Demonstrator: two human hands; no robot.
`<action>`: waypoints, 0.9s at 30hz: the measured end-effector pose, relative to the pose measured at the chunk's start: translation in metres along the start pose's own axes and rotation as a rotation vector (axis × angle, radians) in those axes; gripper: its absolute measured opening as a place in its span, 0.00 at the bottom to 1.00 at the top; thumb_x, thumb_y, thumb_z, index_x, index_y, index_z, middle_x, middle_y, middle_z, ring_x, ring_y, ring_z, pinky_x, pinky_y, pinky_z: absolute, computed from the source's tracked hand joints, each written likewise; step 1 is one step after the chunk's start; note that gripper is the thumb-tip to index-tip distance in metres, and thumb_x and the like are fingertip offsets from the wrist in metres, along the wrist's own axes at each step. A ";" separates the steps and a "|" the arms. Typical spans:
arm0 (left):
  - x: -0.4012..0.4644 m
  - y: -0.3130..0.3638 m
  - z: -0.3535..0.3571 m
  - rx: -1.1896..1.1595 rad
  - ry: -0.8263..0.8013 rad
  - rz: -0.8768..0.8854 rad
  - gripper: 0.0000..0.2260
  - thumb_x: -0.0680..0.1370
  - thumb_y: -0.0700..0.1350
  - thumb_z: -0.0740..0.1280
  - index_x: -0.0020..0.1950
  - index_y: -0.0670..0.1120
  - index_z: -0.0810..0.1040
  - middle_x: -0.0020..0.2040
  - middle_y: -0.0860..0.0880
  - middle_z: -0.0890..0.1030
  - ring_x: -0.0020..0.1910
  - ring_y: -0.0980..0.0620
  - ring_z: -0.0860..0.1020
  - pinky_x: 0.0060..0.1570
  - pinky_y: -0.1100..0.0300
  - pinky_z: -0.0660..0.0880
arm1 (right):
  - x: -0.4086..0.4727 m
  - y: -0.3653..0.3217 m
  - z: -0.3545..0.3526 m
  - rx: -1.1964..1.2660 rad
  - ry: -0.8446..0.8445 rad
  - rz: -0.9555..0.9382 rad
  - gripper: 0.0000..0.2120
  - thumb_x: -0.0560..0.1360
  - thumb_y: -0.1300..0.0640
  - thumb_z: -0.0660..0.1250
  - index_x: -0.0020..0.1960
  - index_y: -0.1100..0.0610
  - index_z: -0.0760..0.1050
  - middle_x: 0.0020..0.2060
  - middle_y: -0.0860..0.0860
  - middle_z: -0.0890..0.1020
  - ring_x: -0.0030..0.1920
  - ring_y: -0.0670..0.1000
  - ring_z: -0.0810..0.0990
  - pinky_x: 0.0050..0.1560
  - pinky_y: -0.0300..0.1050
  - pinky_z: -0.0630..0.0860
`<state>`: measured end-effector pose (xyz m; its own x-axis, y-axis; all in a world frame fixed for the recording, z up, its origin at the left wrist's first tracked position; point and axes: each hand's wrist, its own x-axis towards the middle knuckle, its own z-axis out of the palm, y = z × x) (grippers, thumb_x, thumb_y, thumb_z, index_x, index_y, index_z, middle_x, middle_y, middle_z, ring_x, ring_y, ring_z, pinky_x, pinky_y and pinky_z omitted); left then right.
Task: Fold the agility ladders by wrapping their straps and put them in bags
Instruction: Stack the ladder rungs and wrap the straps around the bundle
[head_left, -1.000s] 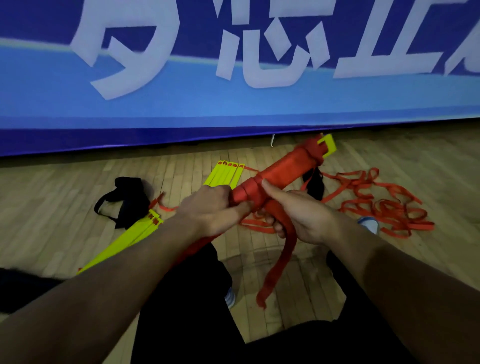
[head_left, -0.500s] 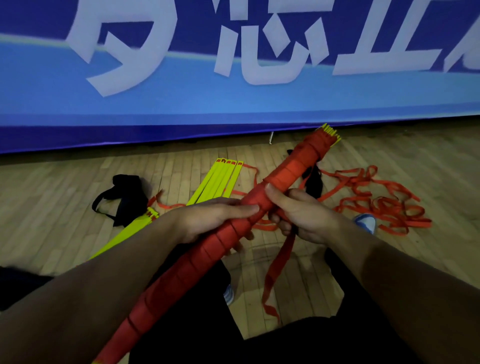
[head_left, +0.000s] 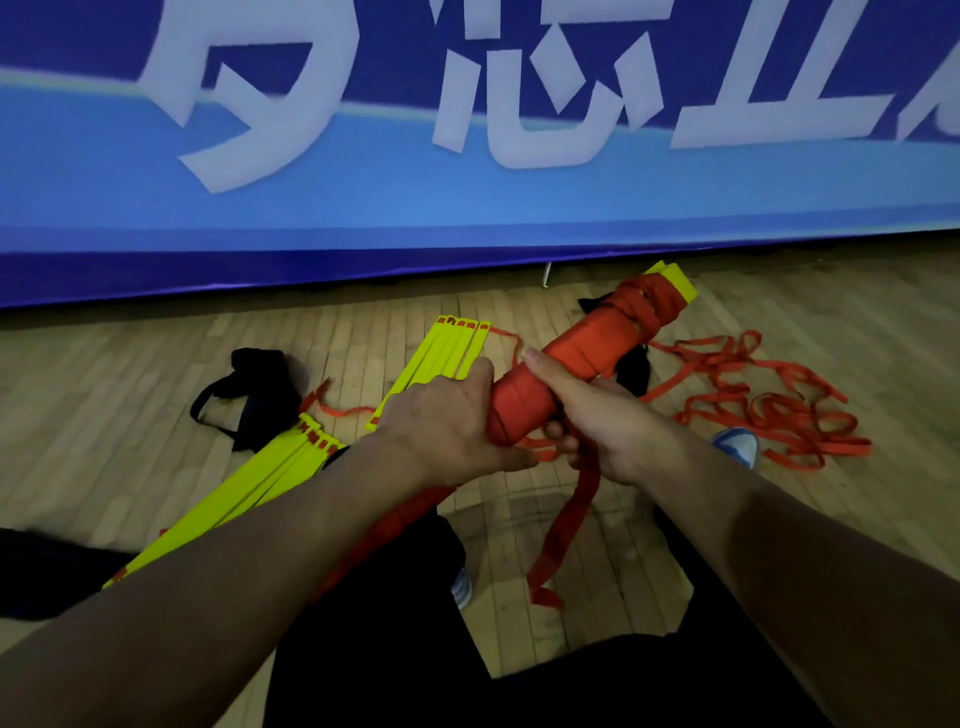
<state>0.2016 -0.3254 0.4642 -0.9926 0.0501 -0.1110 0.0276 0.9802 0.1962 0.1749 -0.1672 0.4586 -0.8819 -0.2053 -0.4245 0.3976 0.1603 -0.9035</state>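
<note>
Fingers (head_left: 558, 431) of the right hand (head_left: 602, 415) and the left hand (head_left: 447, 423) are curled around the strap-wrapped ladder bundle (head_left: 576, 353), which is held above the floor (head_left: 831, 312), pointing toward 1 o'clock; a loose strap end (head_left: 566, 530) hangs below.

Lighting dim overall. Banner (head_left: 467, 197) across upper frame is the brightest area, its white characters soft with blur. Forearms at lower frame dark, underexposed. Wide-angle bending visible at edges. Floor (head_left: 130, 374) evenly lit; light source possibly overhead, not confirmed.

Head-worn view looks forward and down, close over the floor (head_left: 545, 525)
</note>
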 end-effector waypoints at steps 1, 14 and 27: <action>0.003 -0.006 -0.001 -0.233 -0.104 -0.019 0.36 0.63 0.75 0.68 0.56 0.50 0.66 0.45 0.51 0.79 0.47 0.48 0.81 0.46 0.52 0.76 | 0.000 0.001 -0.001 -0.006 -0.001 -0.022 0.25 0.70 0.31 0.69 0.38 0.54 0.78 0.26 0.51 0.72 0.21 0.46 0.66 0.26 0.38 0.66; 0.001 -0.012 -0.002 -0.234 0.072 0.051 0.21 0.73 0.63 0.70 0.56 0.49 0.74 0.46 0.49 0.82 0.47 0.46 0.82 0.47 0.54 0.77 | 0.007 -0.009 -0.002 0.019 0.034 0.049 0.25 0.68 0.33 0.74 0.41 0.57 0.78 0.28 0.52 0.75 0.21 0.46 0.69 0.23 0.36 0.66; -0.001 -0.020 -0.019 -0.955 -0.459 0.008 0.21 0.71 0.60 0.73 0.58 0.50 0.79 0.49 0.51 0.85 0.50 0.48 0.84 0.56 0.53 0.79 | 0.006 -0.001 -0.022 0.147 -0.257 -0.180 0.24 0.62 0.44 0.77 0.51 0.60 0.83 0.33 0.53 0.79 0.29 0.48 0.72 0.29 0.40 0.70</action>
<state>0.1994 -0.3491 0.4788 -0.8471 0.3192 -0.4248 -0.2690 0.4318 0.8609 0.1637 -0.1476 0.4586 -0.8560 -0.4572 -0.2413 0.2897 -0.0377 -0.9564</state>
